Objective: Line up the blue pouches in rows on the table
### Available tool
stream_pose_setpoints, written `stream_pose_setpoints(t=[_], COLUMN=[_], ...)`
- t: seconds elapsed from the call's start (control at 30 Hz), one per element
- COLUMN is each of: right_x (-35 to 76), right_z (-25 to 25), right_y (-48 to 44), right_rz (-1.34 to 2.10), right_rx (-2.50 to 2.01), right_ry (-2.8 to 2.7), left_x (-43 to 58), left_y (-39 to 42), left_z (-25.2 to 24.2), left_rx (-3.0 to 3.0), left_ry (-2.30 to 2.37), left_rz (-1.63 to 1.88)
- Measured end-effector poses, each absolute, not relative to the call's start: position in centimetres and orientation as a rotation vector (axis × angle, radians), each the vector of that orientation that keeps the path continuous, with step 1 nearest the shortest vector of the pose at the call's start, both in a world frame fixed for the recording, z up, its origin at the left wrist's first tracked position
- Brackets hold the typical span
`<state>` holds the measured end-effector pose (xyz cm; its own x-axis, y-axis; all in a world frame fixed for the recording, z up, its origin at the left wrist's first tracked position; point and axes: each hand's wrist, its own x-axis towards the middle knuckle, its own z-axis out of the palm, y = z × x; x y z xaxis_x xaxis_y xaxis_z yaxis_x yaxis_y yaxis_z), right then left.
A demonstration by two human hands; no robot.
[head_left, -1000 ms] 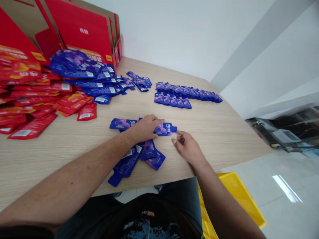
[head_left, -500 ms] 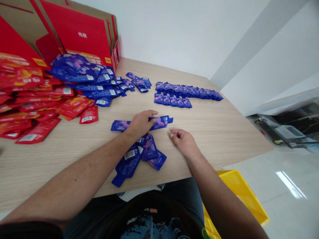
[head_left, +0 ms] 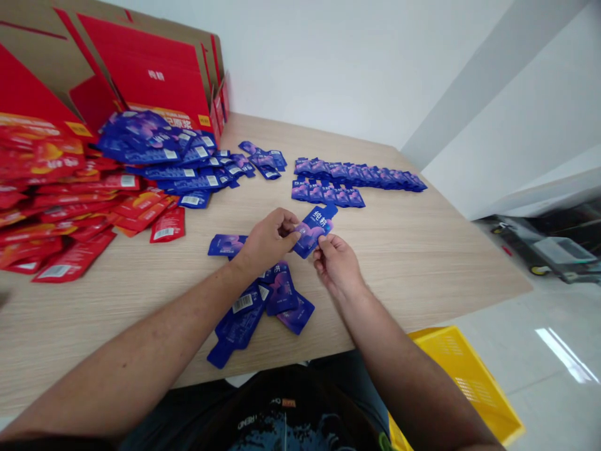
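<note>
Though partly hidden, one blue pouch (head_left: 313,229) in the pinch of left hand (head_left: 268,241) and right hand (head_left: 340,264).

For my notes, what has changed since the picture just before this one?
The right hand took hold of the blue pouch, whose narrow end swung from rightward to forward-right. The left hand still holds the pouch; the two pouch rows stayed put.
</note>
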<state>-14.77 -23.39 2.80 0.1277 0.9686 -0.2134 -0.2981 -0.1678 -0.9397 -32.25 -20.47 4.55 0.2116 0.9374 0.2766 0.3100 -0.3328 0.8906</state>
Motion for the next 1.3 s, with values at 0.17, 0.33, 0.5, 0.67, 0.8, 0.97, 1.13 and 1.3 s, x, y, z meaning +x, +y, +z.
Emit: stream_pose_setpoints(t=[0.17,0.33,0.5,0.67,0.8,0.97,1.13,1.3], right_x=[-9.9,0.3,9.5,12.3,11.6,10.6,9.8,9.1], right_z=[3.6,4.9,5.3,4.1,2.8,1.9,1.8,1.6], right_y=[-21.4,-16.7,-10.2,-4.9,-2.0,0.4,1.5,1.8], right_rz=[1.15,0.906,0.789,0.879,0.881,0.79,0.702,0.675], right_rx=[-1.261,-1.464,-1.75,-1.951,-2.045,-2.161,-2.218,-2.188], right_ry=[-0.843,-0.947,-1.031,-1.133,-1.208,-1.34,-1.426,-1.418], left_x=[-33.8,-37.1,-40.6,-41.1,-40.6,-40.7,-40.4,-38.7], left_y=[-22.4,-28.4,-34.0,-34.8,-33.9,-31.9,-28.7,-25.8], left_z=[7.3,7.2,3.1,0.9,0.9,1.0,1.2,1.5], left_rx=[2.092,2.44,2.63,2.79,2.808,2.796,2.771,2.749], left_ry=[1.228,1.365,1.457,1.502,1.527,1.475,1.375,1.298], left_rz=[0.86,0.679,0.557,0.448,0.442,0.417,0.349,0.339])
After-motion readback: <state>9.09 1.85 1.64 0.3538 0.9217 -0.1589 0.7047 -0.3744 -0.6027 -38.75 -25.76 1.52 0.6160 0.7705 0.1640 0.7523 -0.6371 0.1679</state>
